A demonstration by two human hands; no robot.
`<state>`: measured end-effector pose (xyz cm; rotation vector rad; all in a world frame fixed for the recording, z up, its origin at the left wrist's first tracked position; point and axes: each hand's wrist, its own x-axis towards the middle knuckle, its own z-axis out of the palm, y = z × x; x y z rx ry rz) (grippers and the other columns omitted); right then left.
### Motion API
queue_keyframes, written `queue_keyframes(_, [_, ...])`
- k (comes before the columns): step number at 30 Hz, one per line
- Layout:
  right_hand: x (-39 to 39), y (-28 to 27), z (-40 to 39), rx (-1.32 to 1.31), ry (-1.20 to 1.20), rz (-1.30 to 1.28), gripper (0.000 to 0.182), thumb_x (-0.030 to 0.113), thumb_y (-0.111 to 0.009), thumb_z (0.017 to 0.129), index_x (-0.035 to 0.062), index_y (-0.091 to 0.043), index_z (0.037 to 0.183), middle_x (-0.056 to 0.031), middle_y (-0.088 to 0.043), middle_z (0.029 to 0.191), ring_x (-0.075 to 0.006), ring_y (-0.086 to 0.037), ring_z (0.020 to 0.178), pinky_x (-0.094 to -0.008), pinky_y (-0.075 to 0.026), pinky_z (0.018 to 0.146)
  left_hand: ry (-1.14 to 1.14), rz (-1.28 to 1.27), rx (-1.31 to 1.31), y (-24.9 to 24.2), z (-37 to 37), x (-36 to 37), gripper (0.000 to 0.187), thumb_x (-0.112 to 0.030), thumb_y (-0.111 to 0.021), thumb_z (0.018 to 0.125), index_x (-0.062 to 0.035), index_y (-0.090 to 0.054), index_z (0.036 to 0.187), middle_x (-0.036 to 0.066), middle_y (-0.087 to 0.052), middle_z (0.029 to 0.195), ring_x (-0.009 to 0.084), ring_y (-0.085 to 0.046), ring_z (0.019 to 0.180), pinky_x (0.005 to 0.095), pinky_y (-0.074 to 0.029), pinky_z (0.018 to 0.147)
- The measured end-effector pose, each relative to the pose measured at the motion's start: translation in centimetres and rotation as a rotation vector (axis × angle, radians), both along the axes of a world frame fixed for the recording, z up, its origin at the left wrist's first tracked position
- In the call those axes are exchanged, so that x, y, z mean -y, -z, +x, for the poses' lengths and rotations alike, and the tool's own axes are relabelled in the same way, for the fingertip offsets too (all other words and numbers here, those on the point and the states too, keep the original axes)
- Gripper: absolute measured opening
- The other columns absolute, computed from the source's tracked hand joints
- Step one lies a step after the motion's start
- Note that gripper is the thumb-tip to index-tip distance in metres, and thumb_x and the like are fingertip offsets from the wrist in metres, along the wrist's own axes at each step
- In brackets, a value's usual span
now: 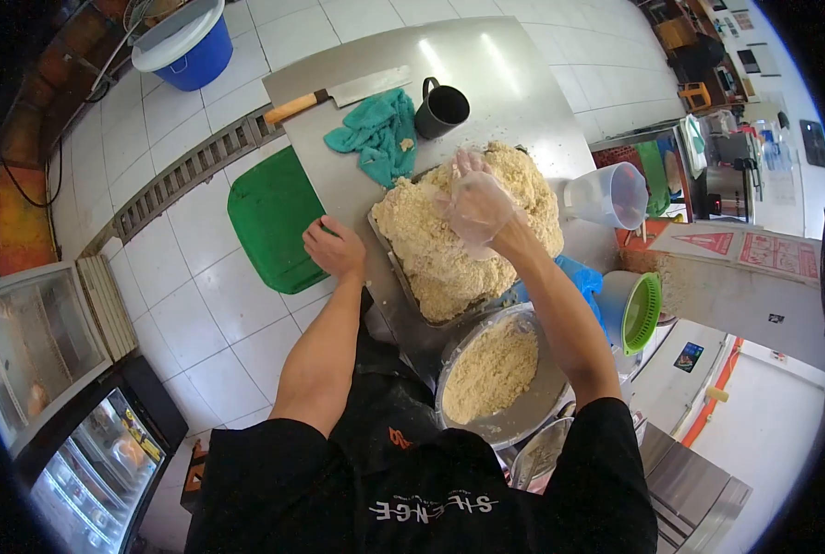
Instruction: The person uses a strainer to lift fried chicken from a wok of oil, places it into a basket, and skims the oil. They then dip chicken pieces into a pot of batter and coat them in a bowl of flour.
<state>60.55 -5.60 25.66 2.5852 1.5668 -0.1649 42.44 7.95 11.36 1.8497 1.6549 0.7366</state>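
A large mound of pale yellow crumbly mixture [422,245] is heaped on a metal tray on the steel table [339,175]. My right hand [477,205], in a clear plastic glove, lies on top of the mound with its fingers spread. Bare and curled, my left hand [333,246] is at the table's left edge, beside a green lid [269,222]; whether its fingers hold anything is hidden. Nearer my body, a round metal bowl [546,402] contains more of the crumbly mixture.
Beyond the mound are a teal cloth [382,134], a black mug [442,109] and a cleaver [366,86] with a wooden handle. A clear plastic container [606,195] and a green basket [643,314] stand at the right. A blue bucket [194,57] is on the floor.
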Motion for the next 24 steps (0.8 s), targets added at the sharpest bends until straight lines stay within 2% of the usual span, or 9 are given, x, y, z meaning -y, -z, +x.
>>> queue_keyframes(5, [0.0,-1.9,-0.9,-0.064,-0.043,0.074,0.066,0.038,-0.038,0.096,-0.0155,-0.039,0.134,-0.0358,-0.033,0.143,-0.0458,-0.031,0.136,-0.0451,-0.023,0.116,0.009,0.015,0.008,-0.2,-0.3,0.1,0.035,-0.029,-0.044,0.098,0.0032,-0.058,0.1,0.022,-0.056,0.102,0.0409,-0.052,0.096,0.0496,-0.04,0.085])
queue_keyframes(8, [-1.6,-5.1,-0.4,-0.06,-0.117,-0.153,0.062,0.034,-0.04,0.097,-0.0131,-0.037,0.137,-0.0307,-0.047,0.136,-0.0411,-0.038,0.133,-0.0416,-0.028,0.115,0.0,0.019,0.021,-0.3,0.1,-0.1,0.035,-0.029,-0.044,0.097,0.0031,-0.058,0.1,0.022,-0.056,0.101,0.0413,-0.052,0.096,0.0497,-0.04,0.085])
queue_keyframes(11, [-2.1,-8.1,3.0,-0.543,0.28,-0.08,0.053,0.027,-0.04,0.096,-0.0082,-0.043,0.136,-0.0281,-0.051,0.133,-0.0365,-0.051,0.123,-0.0372,-0.038,0.106,-0.006,0.016,0.008,0.0,0.0,-0.3,0.035,-0.029,-0.044,0.097,0.0028,-0.058,0.101,0.022,-0.056,0.101,0.0414,-0.052,0.096,0.0499,-0.04,0.085])
queue_keyframes(13, [-1.7,-7.3,4.4,-0.564,0.15,0.138,0.05,0.023,-0.041,0.096,-0.0065,-0.043,0.136,-0.026,-0.053,0.131,-0.034,-0.054,0.12,-0.0361,-0.041,0.103,-0.008,0.006,0.036,-0.7,0.1,-0.2,0.036,-0.03,-0.044,0.097,0.0025,-0.058,0.101,0.022,-0.057,0.101,0.0415,-0.052,0.096,0.05,-0.04,0.085])
queue_keyframes(14, [-1.7,-7.2,4.3,-0.571,0.091,0.252,0.049,0.021,-0.042,0.095,-0.0056,-0.043,0.136,-0.025,-0.054,0.131,-0.0328,-0.056,0.118,-0.0355,-0.042,0.102,-0.006,-0.004,0.022,-0.8,0.0,0.0,0.036,-0.03,-0.044,0.097,0.0023,-0.058,0.101,0.022,-0.057,0.102,0.0414,-0.052,0.097,0.0499,-0.04,0.085])
queue_keyframes(15, [-1.6,-7.0,3.8,-0.461,0.131,0.132,0.045,0.019,-0.043,0.095,-0.006,-0.047,0.132,-0.0249,-0.056,0.128,-0.0338,-0.057,0.115,-0.035,-0.043,0.102,-0.004,-0.012,0.011,-0.9,0.0,0.0,0.036,-0.03,-0.044,0.097,0.0022,-0.058,0.102,0.021,-0.057,0.102,0.0414,-0.052,0.097,0.0498,-0.041,0.086])
queue_keyframes(17, [-2.6,-5.4,2.4,-0.386,0.004,-0.001,0.044,0.018,-0.044,0.094,-0.0052,-0.049,0.131,-0.0222,-0.057,0.127,-0.0342,-0.055,0.118,-0.0366,-0.04,0.104,-0.007,-0.016,0.0,-0.8,0.2,-0.2,0.036,-0.03,-0.043,0.098,0.002,-0.058,0.101,0.021,-0.057,0.102,0.0413,-0.052,0.097,0.0497,-0.041,0.085])
queue_keyframes(21, [-1.7,-3.3,0.2,-0.076,-0.137,0.085,0.044,0.018,-0.045,0.092,-0.0044,-0.05,0.13,-0.0197,-0.055,0.13,-0.0344,-0.047,0.126,-0.0404,-0.034,0.111,-0.007,0.024,-0.033,-0.1,-0.3,0.1,0.031,-0.027,-0.045,0.097,0.001,-0.058,0.099,0.02,-0.056,0.099,0.0397,-0.053,0.093,0.0488,-0.042,0.081])
queue_keyframes(24, [-0.4,-1.8,1.8,-0.175,-0.152,0.087,0.045,0.02,-0.045,0.093,-0.0037,-0.049,0.13,-0.0218,-0.05,0.135,-0.0352,-0.041,0.131,-0.0423,-0.029,0.113,0.025,0.063,-0.038,0.3,-0.1,-0.1,0.029,-0.025,-0.045,0.097,0.0009,-0.057,0.098,0.019,-0.056,0.097,0.0393,-0.053,0.091,0.0487,-0.042,0.079])
